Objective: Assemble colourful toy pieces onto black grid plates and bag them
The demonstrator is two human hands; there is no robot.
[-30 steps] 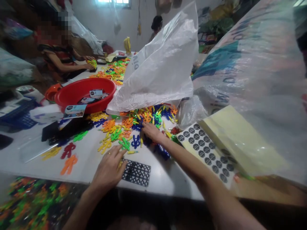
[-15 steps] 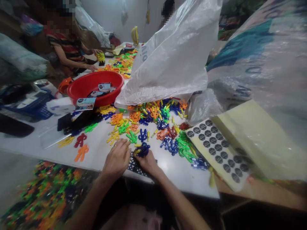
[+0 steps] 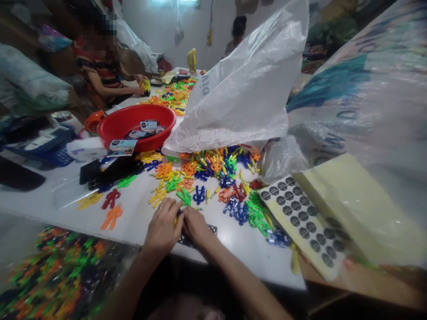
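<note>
My left hand (image 3: 164,224) and my right hand (image 3: 197,226) meet near the table's front edge, fingers bent and closed. Between them, mostly covered, a small dark blue and yellow piece (image 3: 178,214) shows at the left fingertips. Under my hands lies a black card with white spots (image 3: 212,230). Just beyond, a green plastic piece (image 3: 184,196) and a dark blue one (image 3: 199,194) rest on the white table (image 3: 130,218). What my right fingers hold, if anything, is hidden.
A red basin (image 3: 140,111) holding printed cards stands behind at the left. A white plastic sack (image 3: 240,89) rises behind the coloured pieces. A sticker sheet (image 3: 302,218) lies at the right. Another person (image 3: 103,80) sits at the far left.
My right hand has moved left against my left hand. The dark blue bundle seen at the right fingers before is now mostly hidden. The camera view has tilted up slightly.
</note>
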